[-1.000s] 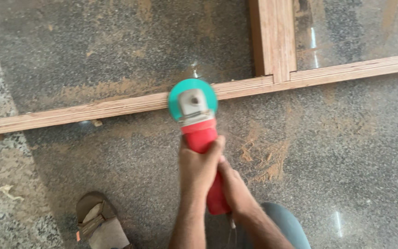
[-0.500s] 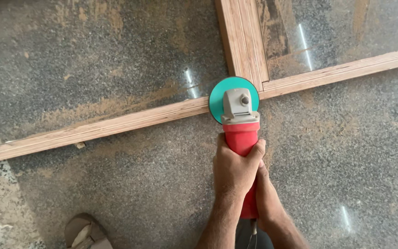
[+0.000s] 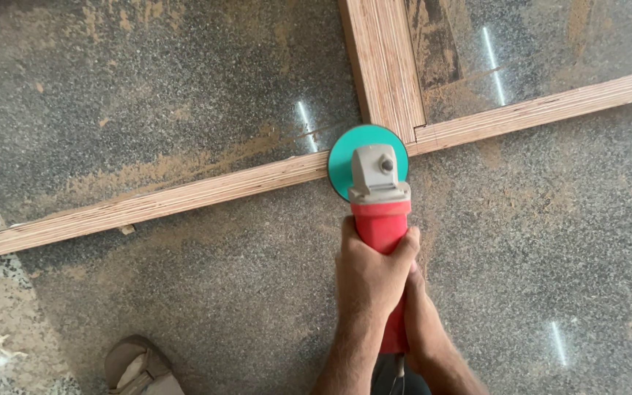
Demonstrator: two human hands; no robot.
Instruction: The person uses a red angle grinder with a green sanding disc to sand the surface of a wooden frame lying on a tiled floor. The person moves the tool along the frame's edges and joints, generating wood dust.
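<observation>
While we look down at the floor (image 3: 148, 88), we hold a red grinder (image 3: 382, 227) with both of our hands. Our left hand (image 3: 367, 274) wraps around the red body from the top, and its fingers (image 3: 409, 241) are curled tight on it. Our right hand (image 3: 418, 307) sits lower and partly under the left one, shut around the back of the same tool. We cannot see all of its fingers.

At the front of the grinder is a grey head and a round green disc (image 3: 345, 153). The disc rests on a long wooden strip (image 3: 184, 197) that lies across the speckled grey floor. Right there a wider wooden piece (image 3: 382, 66) meets the strip and runs up and away from us. Brown sawdust (image 3: 111, 179) lies beside the wood.

Down low on the left we see a brown sandal (image 3: 137, 366).
</observation>
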